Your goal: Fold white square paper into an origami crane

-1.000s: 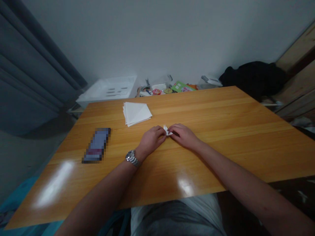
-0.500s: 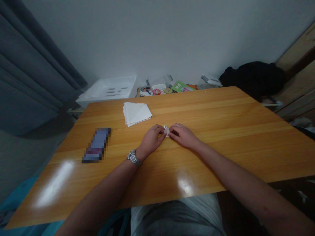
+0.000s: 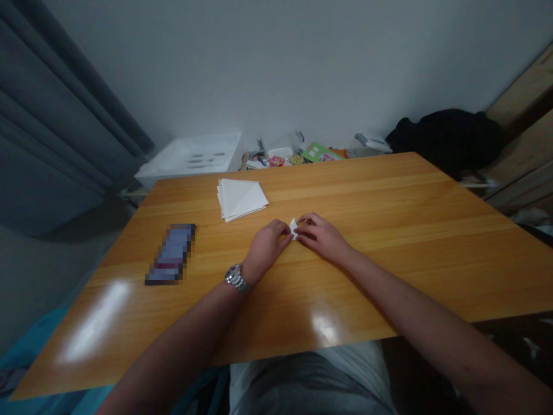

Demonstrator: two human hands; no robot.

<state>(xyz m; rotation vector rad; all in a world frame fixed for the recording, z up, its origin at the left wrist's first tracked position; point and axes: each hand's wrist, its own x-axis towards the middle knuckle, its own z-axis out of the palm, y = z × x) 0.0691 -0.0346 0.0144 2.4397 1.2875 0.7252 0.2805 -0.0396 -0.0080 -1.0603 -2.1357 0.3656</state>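
Observation:
A small piece of folded white paper is between my two hands, low over the middle of the table, with a pointed tip facing away from me. My left hand, with a metal watch on its wrist, pinches the paper's left side between thumb and fingers. From the other side, my right hand grips the paper with thumb and fingertips. My fingers cover part of the paper, so its full shape is hidden.
A stack of white paper sheets lies beyond my left hand. Further left on the wooden table is a blurred phone-like device. Behind the table's far edge are a white tray, a green booklet and a black cloth heap.
The paper now shows a sharper, more upright point. My right hand's fingers have lifted and shifted slightly on it; my left hand stays nearly in place.

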